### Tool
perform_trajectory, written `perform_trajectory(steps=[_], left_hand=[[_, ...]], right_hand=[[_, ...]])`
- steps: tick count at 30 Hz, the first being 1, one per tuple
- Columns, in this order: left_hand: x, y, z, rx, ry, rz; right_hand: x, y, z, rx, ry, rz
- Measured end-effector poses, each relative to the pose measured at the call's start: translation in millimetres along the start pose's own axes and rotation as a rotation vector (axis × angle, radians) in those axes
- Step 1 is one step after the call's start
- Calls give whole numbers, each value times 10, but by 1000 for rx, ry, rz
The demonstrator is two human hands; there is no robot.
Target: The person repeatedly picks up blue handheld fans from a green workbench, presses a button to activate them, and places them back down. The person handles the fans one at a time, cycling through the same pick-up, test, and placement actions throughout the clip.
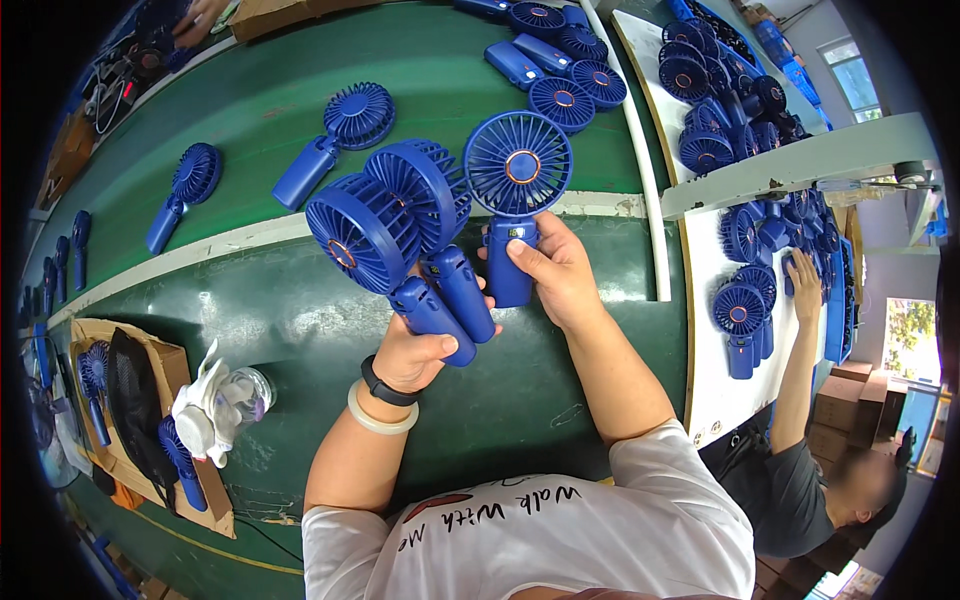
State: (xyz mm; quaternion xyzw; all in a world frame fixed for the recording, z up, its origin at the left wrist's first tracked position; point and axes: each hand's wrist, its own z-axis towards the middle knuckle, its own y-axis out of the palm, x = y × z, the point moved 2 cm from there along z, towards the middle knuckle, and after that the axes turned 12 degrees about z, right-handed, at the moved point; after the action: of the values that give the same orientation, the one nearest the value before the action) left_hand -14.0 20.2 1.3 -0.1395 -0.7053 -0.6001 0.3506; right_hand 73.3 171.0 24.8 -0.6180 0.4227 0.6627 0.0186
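Observation:
My left hand (412, 352) is closed around the handles of two blue handheld fans, one nearer (362, 232) and one just behind it (432, 190), their round heads overlapping. In my right hand (562, 270) is a third blue handheld fan (520, 165), held upright with its grille toward me. My right thumb presses on the front of its handle, just below a small lit display. All three fans are above the dark green table (330, 400), close to the edge of the green conveyor belt (260, 110).
Several blue fans lie along the belt, one (360, 115) beyond my hands. At the right, a co-worker's hand (803, 285) reaches over fans on a white table (715, 400). A cardboard box (170, 360), white gloves (205, 405) and a clear jar (250, 392) sit at left.

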Motion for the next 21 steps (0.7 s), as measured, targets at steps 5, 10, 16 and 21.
perform_trajectory(steps=[5, 10, 16, 21], left_hand=[[-14, 1, 4, 37, 18, 90], [-6, -14, 29, -17, 42, 202], [7, 13, 57, -44, 48, 213], [23, 56, 32, 34, 82, 363]], right_hand=[[26, -56, 16, -19, 1, 1], [19, -26, 3, -15, 19, 11], [46, -60, 10, -18, 10, 17], [196, 82, -79, -206, -20, 39]])
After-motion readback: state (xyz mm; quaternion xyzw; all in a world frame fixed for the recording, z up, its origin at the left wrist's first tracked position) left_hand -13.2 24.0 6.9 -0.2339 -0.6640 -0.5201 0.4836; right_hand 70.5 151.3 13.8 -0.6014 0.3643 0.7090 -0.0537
